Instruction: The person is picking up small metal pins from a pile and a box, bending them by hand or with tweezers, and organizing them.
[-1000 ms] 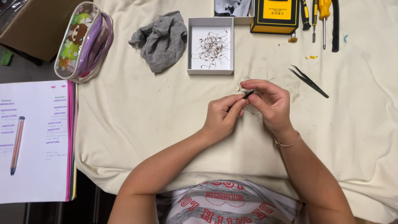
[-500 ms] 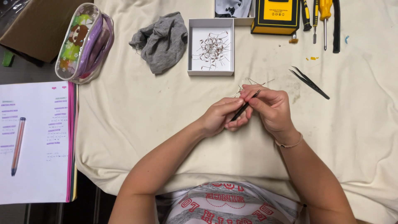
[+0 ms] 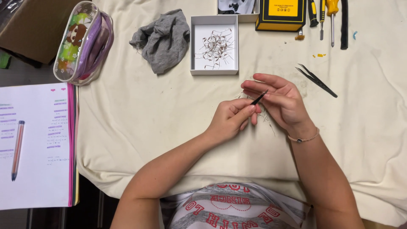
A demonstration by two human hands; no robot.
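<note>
A thin black tool (image 3: pixel 258 98), probably tweezers, sits pinched between the fingertips of the left hand (image 3: pixel 231 118), its tip slanting up toward the right hand (image 3: pixel 282 101). The left hand is curled shut around the tool's lower end. The right hand lies just beside it, fingers partly spread and loosely bent; the tool's tip touches or nearly touches those fingers, and whether they grip anything cannot be told. Fine wire bits (image 3: pixel 267 121) show under and below the right hand, on the cloth (image 3: pixel 140 127) that covers the worktop. A thin bracelet (image 3: pixel 302 139) circles the right wrist.

Just above the hands stands a white box (image 3: pixel 214 44), open, holding a tangle of small wire parts (image 3: pixel 215 46). Left of the box lies a crumpled grey rag (image 3: pixel 163 38). To the right of the right hand, apart from it, rests a second pair of black tweezers (image 3: pixel 317 80). Farther up are a yellow and black box (image 3: pixel 280 15) and a row of screwdrivers (image 3: pixel 326 19) beside it.

Well to the left of the left hand lies a clear pencil case (image 3: pixel 82 42) with purple trim, at the cloth's edge. Below it, off the cloth, is an open notebook (image 3: pixel 40 144) with a pencil (image 3: pixel 17 149) lying on its page.
</note>
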